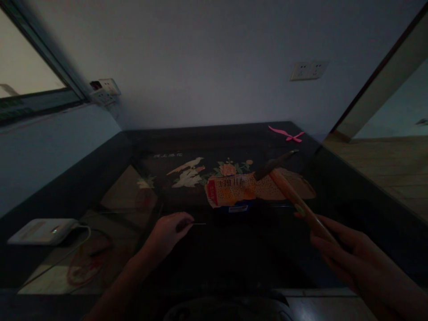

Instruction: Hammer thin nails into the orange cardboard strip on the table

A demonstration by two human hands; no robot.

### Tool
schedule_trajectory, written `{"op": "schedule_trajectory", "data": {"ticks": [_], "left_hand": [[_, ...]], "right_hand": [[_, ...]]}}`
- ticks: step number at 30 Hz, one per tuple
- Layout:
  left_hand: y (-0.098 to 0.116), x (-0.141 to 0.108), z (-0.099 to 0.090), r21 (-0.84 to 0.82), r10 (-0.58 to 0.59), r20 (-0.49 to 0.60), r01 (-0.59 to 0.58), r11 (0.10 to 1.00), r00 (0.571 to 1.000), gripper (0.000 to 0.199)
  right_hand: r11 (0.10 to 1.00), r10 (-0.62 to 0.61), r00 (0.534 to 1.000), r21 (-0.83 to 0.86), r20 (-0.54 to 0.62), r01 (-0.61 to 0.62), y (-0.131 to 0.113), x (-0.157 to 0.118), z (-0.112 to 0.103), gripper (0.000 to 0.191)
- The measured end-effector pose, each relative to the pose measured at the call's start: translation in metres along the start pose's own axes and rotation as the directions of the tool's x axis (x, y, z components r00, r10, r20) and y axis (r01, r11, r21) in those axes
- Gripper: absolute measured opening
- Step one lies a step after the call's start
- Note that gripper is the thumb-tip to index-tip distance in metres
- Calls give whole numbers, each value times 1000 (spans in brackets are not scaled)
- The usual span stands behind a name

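My left hand (172, 227) is closed in a pinch on a thin, straight nail (199, 224) that points right, above the dark glossy tabletop (227, 258). In my right hand (341, 249) is a hammer (294, 196), gripped by its wooden handle. The dark metal head is raised in front of a torn piece of printed cardboard (234, 189) and hides part of it. Several thin dark upright lines show on the cardboard; whether they are nails or print I cannot tell. Beneath the cardboard, a blue object (238, 208) with a white label shows partly.
A white device (43, 232) with a cable lies at the table's left side. Near the back right corner is a pink ribbon (289, 135). Wall sockets (309, 70) are above the table, and another socket block (106, 91) sits by the window on the left.
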State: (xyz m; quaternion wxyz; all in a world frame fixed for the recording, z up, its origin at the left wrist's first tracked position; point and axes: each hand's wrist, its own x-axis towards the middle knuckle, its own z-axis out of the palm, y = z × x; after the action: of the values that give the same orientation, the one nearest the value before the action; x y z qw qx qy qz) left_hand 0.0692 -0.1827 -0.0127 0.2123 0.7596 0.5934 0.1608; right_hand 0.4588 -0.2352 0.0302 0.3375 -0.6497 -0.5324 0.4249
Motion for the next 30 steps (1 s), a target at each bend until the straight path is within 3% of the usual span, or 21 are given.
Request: {"op": "schedule_trajectory", "data": {"ticks": [5, 10, 14, 22, 27, 30], "left_hand": [[4, 2, -28, -154, 110, -194, -141, 978, 975, 13], [14, 11, -47, -456, -12, -317, -141, 878, 948, 12], [18, 21, -49, -612, -104, -322, -123, 781, 941, 20], [37, 45, -51, -620, -112, -467, -235, 748, 877, 31], [64, 70, -52, -622, -15, -516, -362, 694, 856, 17], [83, 92, -46, -632, 71, -485, -405, 661, 872, 12]], "right_hand": [[994, 74, 994, 74, 86, -80, 7, 6, 0, 68], [995, 72, 993, 65, 93, -78, 12, 5, 2, 69], [996, 73, 994, 54, 85, -77, 8, 5, 3, 60], [989, 125, 988, 67, 90, -132, 0, 2, 5, 73], [990, 107, 992, 86, 69, -113, 3, 4, 5, 70], [991, 111, 991, 70, 79, -116, 0, 3, 6, 68]]}}
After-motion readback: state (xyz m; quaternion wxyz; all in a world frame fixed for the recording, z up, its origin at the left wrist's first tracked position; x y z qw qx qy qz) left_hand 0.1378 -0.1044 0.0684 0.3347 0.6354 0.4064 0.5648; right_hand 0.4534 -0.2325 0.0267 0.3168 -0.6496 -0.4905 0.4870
